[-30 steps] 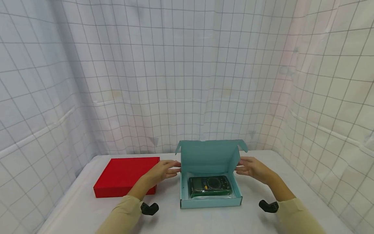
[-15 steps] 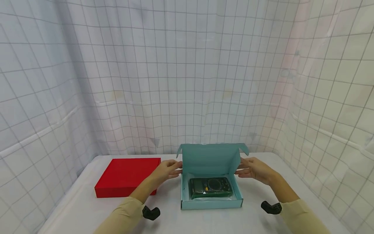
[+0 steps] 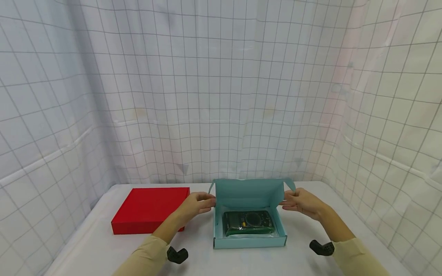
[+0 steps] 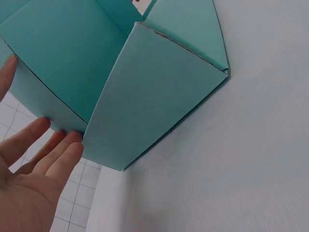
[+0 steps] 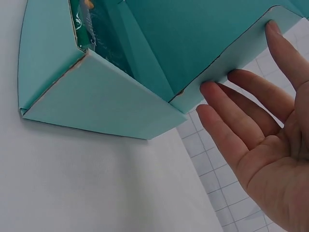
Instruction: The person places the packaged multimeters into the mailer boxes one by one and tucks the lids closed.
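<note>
A teal cardboard mailer box (image 3: 250, 242) stands on the table with its lid (image 3: 249, 193) raised and the side flaps spread. Inside it lies a dark multimeter (image 3: 248, 222) with a round dial, seemingly wrapped in clear plastic; a corner of the wrapping shows in the right wrist view. My left hand (image 3: 197, 205) touches the lid's left side with fairly straight fingers (image 4: 65, 162), and the thumb reaches higher along that side. On the opposite side my right hand (image 3: 304, 203) touches the lid's side panel with extended fingertips (image 5: 210, 89). Neither hand curls around anything.
A flat red box (image 3: 150, 209) sits to the left, partly behind my left forearm. White gridded curtains (image 3: 221, 96) enclose the table (image 3: 203, 264) at the back and sides. Black devices (image 3: 177, 255) are worn at both wrists.
The lid's top edge has sunk lower in the head view, and both hands have dropped slightly with it. The box base, multimeter and red box stay in place.
</note>
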`<state>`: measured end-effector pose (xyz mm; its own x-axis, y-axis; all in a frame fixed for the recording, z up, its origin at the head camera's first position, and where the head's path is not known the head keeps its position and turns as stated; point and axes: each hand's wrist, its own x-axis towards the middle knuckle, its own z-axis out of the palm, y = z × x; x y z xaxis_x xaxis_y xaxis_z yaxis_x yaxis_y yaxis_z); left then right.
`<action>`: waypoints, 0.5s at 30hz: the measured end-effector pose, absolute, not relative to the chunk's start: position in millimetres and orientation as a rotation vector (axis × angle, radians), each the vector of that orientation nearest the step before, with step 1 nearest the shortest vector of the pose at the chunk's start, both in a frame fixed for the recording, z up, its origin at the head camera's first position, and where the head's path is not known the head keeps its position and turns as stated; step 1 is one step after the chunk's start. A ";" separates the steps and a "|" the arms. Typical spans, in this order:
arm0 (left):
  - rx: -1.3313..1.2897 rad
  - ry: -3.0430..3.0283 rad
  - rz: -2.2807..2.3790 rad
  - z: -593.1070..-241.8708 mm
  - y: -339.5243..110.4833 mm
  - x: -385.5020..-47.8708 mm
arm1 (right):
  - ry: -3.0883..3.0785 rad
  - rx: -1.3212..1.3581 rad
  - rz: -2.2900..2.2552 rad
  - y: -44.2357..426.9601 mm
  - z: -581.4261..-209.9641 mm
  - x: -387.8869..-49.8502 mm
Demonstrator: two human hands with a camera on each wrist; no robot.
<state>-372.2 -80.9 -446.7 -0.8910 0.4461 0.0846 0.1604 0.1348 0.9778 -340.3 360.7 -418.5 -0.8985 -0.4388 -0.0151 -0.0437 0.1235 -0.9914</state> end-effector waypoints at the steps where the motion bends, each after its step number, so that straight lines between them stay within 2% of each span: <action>1: 0.591 2.196 1.831 -447.0 -81.4 -371.7 | 2.087 -0.479 -1.852 361.1 -419.2 -340.1; 15: 0.594 2.329 1.749 -450.8 -85.6 -369.5 | 1.989 -0.581 -1.926 364.3 -431.4 -335.9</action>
